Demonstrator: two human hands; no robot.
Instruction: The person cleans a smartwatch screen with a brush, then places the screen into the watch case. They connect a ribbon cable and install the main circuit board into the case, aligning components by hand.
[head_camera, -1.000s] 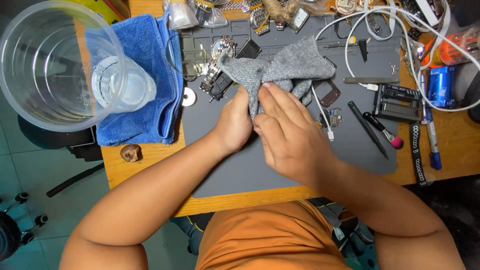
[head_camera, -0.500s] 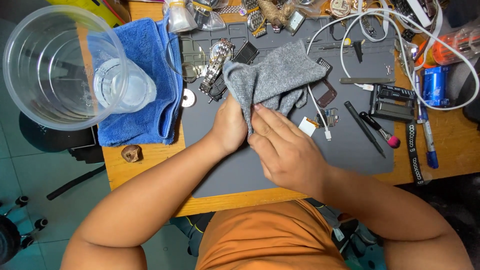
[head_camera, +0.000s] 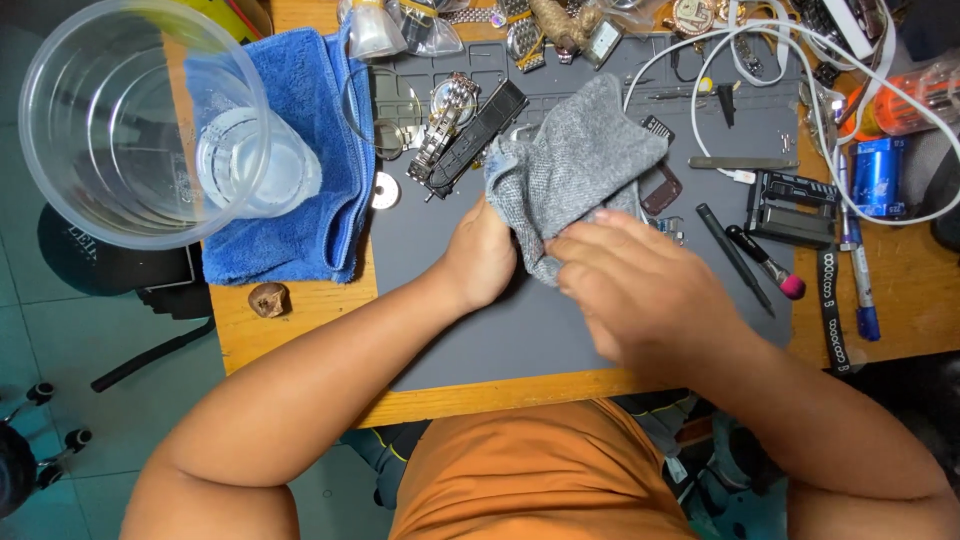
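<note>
A grey knitted cloth lies bunched over the middle of the dark grey work mat. My left hand pinches the cloth's lower left edge. My right hand is blurred and presses on the cloth's lower right part; whatever is under the cloth is hidden. A metal-band watch and a black strap lie just above left of the cloth.
A clear plastic cup stands on a folded blue towel at the left. White cables, a black tool block, a pink-tipped tool, pens and small watch parts crowd the right and far edge.
The cloth has been gathered and shifted slightly right and up on the mat. My right hand has slid over its lower part, and my left hand has stayed on its left edge.
</note>
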